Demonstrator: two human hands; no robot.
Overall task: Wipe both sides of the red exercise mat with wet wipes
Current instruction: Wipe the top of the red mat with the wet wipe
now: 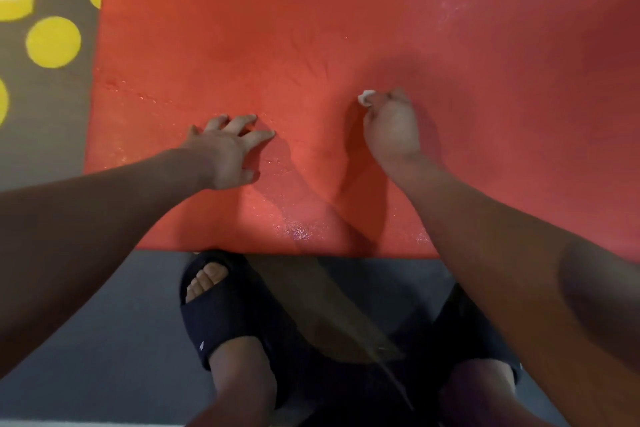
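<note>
The red exercise mat [311, 28] lies flat on the floor and fills most of the view. Wet, glistening patches show on it near its front edge and at the left. My left hand [227, 149] rests on the mat with fingers spread, pressing it down. My right hand [391, 128] is curled around a small white wet wipe [366, 97], which sticks out at the fingertips and touches the mat's surface. Both hands are near the mat's front edge, about a hand's width apart.
My two feet in black slides [235, 315] stand on the grey floor [104, 340] just in front of the mat's edge. To the left of the mat, the floor is brown with yellow dots [53, 42].
</note>
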